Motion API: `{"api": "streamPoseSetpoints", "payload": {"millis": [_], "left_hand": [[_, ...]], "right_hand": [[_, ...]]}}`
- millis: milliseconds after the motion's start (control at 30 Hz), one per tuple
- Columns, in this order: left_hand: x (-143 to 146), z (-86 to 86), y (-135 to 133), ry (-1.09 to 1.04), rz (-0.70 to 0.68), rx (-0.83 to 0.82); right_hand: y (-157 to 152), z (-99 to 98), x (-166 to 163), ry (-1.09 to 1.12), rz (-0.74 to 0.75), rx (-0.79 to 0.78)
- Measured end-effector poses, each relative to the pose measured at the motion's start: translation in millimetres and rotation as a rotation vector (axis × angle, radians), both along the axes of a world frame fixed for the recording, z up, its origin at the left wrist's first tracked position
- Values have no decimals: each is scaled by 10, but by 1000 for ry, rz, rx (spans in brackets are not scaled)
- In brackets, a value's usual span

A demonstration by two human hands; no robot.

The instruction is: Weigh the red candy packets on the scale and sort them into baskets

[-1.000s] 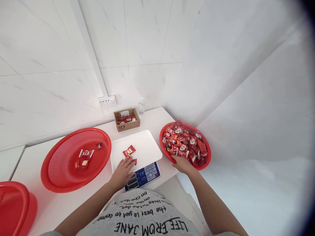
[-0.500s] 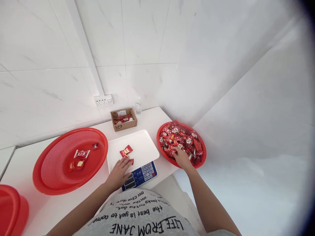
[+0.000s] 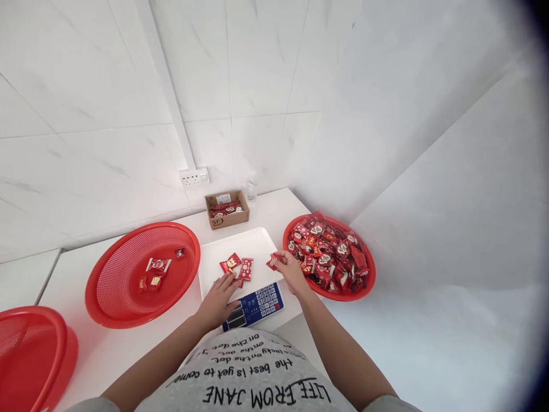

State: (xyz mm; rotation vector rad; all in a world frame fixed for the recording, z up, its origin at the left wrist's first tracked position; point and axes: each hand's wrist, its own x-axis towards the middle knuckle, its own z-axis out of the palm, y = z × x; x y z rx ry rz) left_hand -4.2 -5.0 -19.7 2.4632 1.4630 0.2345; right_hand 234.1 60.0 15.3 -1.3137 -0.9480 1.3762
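Observation:
A white weighing scale (image 3: 253, 246) with a blue keypad (image 3: 256, 304) stands in front of me. On its pan lie a few red candy packets (image 3: 246, 268). My left hand (image 3: 219, 297) rests at the pan's front edge, fingers spread, touching a packet. My right hand (image 3: 289, 268) hovers over the pan's right edge and pinches a small red candy packet (image 3: 271, 262). Just to its right sits a red basket full of candy packets (image 3: 362, 289).
To the left, a wide red mesh basket (image 3: 120, 309) holds a few packets. Another red basket (image 3: 30, 355) lies at the lower left corner. A small cardboard box (image 3: 227, 209), a clear bottle (image 3: 251, 190) and a wall socket (image 3: 194, 177) are at the back.
My right hand left the full basket and moved left over the scale pan with a packet. One more packet now lies on the pan. My left hand stayed put.

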Motion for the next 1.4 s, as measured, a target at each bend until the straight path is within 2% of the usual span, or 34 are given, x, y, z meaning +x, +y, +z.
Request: {"api": "streamPoseSetpoints", "payload": {"millis": [100, 200, 300, 400, 567, 700, 867, 1033, 1200, 1400], "left_hand": [[-26, 6, -34, 4, 2, 2], [-14, -14, -13, -20, 51, 16], [29, -49, 115, -59, 154, 31], [82, -82, 297, -48, 231, -8], [233, -114, 485, 55, 209, -45], [355, -100, 579, 116, 173, -28], [356, -55, 708, 145, 134, -21], [348, -39, 668, 131, 73, 44], [382, -40, 589, 130, 5, -5], [262, 32, 608, 97, -88, 22]], "right_hand": [[9, -46, 187, -138, -74, 54], [10, -112, 483, -390, -195, 90], [-36, -229, 740, -663, -275, 74], [-90, -358, 867, -800, -285, 11], [-82, -467, 849, -890, -195, 2], [-56, -477, 816, -960, -134, 23], [-67, -475, 818, -981, -122, -17], [-67, -474, 818, -1010, -101, -35], [-56, -477, 808, -1035, -85, -37], [-58, -485, 809, -1045, -83, -31]]}}
